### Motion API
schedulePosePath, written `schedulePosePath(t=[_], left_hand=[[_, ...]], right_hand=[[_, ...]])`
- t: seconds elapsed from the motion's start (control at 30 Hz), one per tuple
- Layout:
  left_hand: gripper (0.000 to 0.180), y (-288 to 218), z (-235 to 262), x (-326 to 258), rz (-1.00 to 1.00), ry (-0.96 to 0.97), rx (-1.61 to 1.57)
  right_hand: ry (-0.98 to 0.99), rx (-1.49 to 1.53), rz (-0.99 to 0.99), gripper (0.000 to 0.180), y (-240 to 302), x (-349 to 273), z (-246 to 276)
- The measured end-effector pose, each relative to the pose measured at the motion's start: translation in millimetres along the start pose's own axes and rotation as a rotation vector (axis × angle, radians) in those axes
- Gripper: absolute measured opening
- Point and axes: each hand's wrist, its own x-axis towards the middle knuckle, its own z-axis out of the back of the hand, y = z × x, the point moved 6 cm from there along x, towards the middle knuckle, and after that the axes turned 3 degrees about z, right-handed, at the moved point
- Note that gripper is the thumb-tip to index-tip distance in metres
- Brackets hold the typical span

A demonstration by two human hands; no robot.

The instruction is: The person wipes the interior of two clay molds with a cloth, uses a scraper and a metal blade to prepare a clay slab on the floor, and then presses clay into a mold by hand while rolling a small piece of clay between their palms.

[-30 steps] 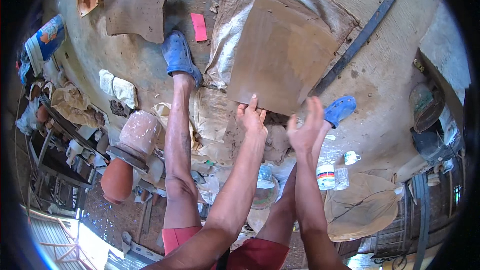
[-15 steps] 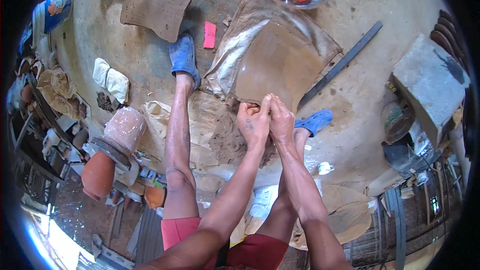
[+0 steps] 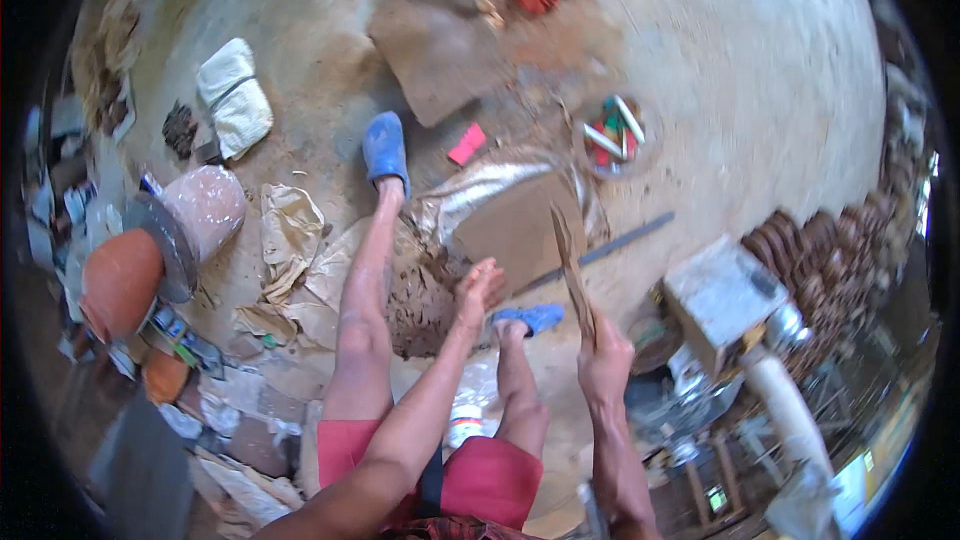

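A flat slab of smooth brown clay (image 3: 515,230) lies on a crumpled, whitish sack (image 3: 480,185) on the floor before me. My right hand (image 3: 605,355) is closed round the lower end of a long, thin strip of brown clay (image 3: 570,265), which stands up from the fist in front of the slab's right side. Just off the slab's near left edge is my left hand (image 3: 480,287), its loosely bent fingers a little blurred and seemingly holding nothing. Below it, between my legs, sits a heap of rough wet clay (image 3: 418,310).
A dark flat bar (image 3: 625,245) lies right of the slab. Beyond are a bowl of coloured pieces (image 3: 640,158), another slab (image 3: 440,55) and a pink scrap (image 3: 467,144). Clay pots (image 3: 122,280) stand left; a grey block (image 3: 725,290) and stacked brown pieces (image 3: 820,260) are at right.
My hands, together at the slab's near edge before, have come apart. The right has moved right and now holds up a clay strip. The view has shifted, showing more on the right.
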Motion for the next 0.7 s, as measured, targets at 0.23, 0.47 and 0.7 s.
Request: schedulePosePath(t=[0.23, 0.47, 0.7], left_hand=[[0.091, -57.5, 1.1, -2.4, 0.246, 0.221, -0.375], [0.068, -283.2, 2.0, -53.8, 0.132, 1.042, -0.707], [0.062, -582.7, 92.5, -169.7, -0.313, 0.802, 0.042]], right_hand=[[0.129, -0.004, -0.042, 0.027, 203.0, -10.2, 80.7], [0.001, 0.24, -0.035, 0.021, 369.9, 19.0, 159.1], [-0.138, 0.465, 0.107, 0.024, 498.6, 95.4, 181.6]])
